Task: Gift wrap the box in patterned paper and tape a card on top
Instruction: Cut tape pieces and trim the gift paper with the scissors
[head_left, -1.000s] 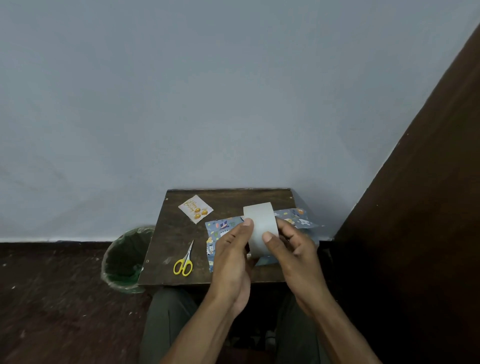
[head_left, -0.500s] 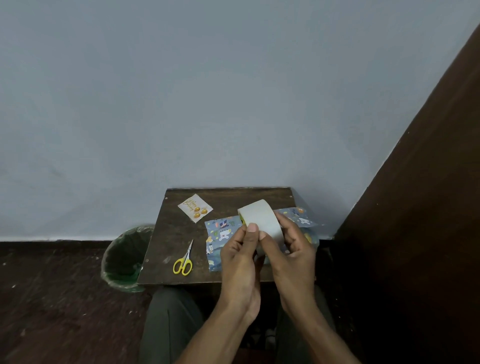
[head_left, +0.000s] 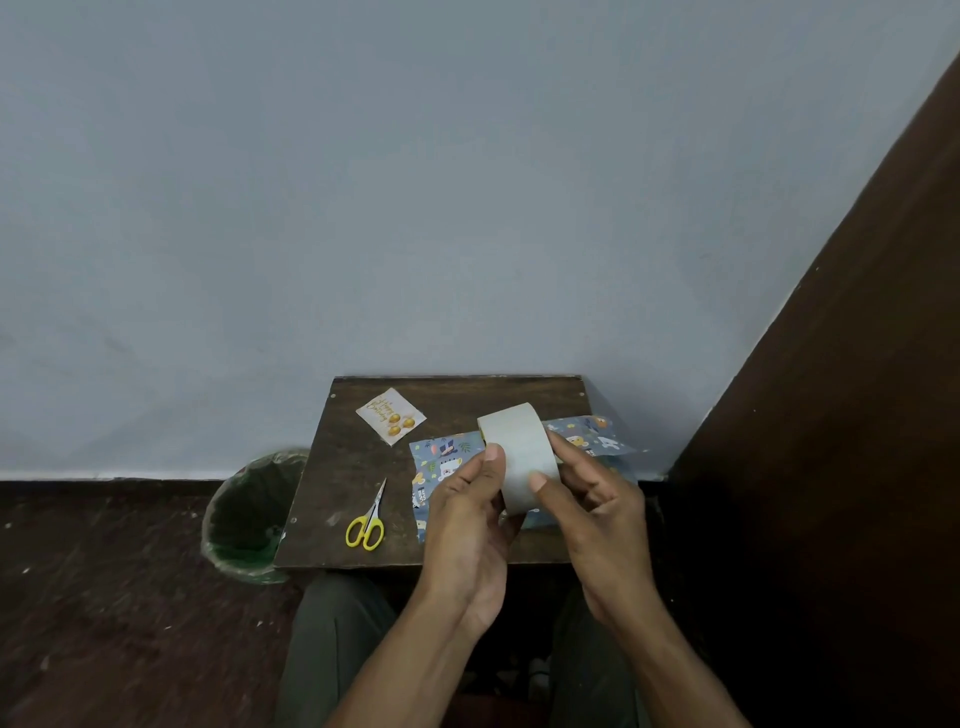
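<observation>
A roll of tape (head_left: 519, 457) is held above the tabletop (head_left: 457, 397) between both hands: left hand (head_left: 467, 512) and right hand (head_left: 597, 499), each grip curled on it. Patterned paper (head_left: 441, 462) lies directly beneath, reaching the right edge. Card (head_left: 390, 415) and scissors (head_left: 368, 519) lie left, apart.

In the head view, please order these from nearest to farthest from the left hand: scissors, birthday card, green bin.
From the left hand:
1. Scissors, just to its left on the table.
2. Birthday card, at the table's far left.
3. Green bin, on the floor left of the table.
</observation>
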